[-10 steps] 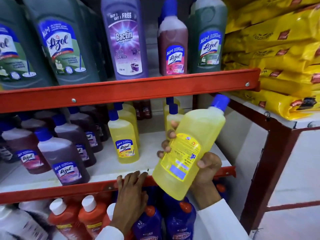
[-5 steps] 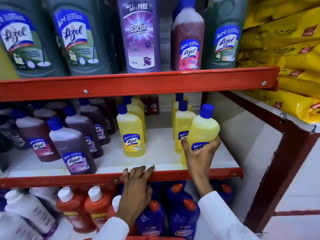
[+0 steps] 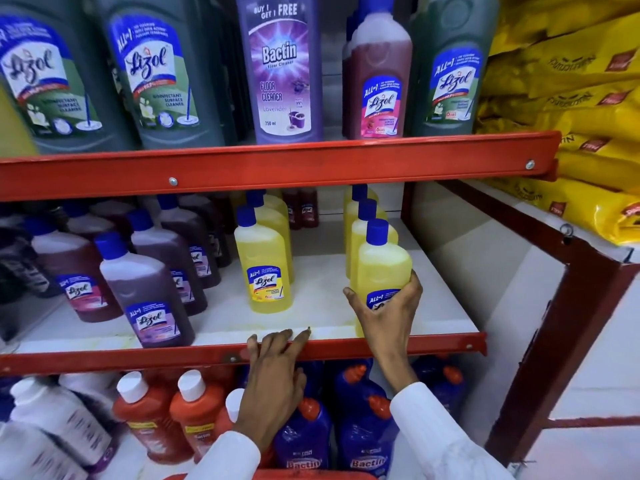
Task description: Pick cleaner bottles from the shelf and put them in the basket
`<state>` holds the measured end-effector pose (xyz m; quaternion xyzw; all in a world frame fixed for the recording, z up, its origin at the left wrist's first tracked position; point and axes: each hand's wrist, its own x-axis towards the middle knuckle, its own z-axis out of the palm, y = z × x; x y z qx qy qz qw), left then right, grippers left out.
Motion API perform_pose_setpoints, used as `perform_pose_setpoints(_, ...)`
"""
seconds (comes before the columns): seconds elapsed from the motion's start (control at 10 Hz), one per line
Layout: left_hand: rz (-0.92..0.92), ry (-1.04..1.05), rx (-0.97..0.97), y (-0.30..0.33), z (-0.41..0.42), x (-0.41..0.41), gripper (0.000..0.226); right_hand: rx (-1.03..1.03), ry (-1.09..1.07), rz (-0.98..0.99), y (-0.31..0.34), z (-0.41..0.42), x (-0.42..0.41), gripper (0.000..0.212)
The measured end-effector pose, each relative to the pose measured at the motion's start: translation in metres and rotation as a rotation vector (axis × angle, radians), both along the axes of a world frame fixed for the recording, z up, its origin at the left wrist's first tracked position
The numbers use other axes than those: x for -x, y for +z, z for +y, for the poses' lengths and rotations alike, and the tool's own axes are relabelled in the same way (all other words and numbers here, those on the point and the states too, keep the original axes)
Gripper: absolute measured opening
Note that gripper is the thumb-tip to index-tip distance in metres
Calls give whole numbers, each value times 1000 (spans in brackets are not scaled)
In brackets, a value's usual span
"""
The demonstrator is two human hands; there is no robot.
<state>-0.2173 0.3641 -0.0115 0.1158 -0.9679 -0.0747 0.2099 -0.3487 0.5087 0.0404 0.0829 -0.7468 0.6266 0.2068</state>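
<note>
A yellow cleaner bottle (image 3: 381, 261) with a blue cap stands upright at the front right of the middle shelf (image 3: 325, 313). My right hand (image 3: 388, 313) is wrapped around its lower half, covering most of the label. My left hand (image 3: 277, 375) rests with spread fingers on the shelf's red front rail (image 3: 138, 358), holding nothing. More yellow bottles (image 3: 263, 265) stand in rows behind and to the left. A red rim, perhaps the basket (image 3: 277, 475), shows at the bottom edge.
Dark purple bottles (image 3: 149, 289) fill the middle shelf's left. Large grey-green bottles (image 3: 162, 74), a purple Bactin bottle (image 3: 282, 67) and a red-brown one (image 3: 379, 81) stand above. Orange bottles (image 3: 152, 414) and blue bottles (image 3: 363, 431) sit below. Yellow bags (image 3: 571, 98) are stacked at right.
My right hand has carried the tilted yellow bottle from in front of the shelf back onto it, where it now stands upright. My left hand has stayed on the rail.
</note>
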Motion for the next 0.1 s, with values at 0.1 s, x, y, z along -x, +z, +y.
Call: perform_pose_setpoints(0.1,-20,5,25,2,2,-4,72,-27,-48,14,2,9,-9,118)
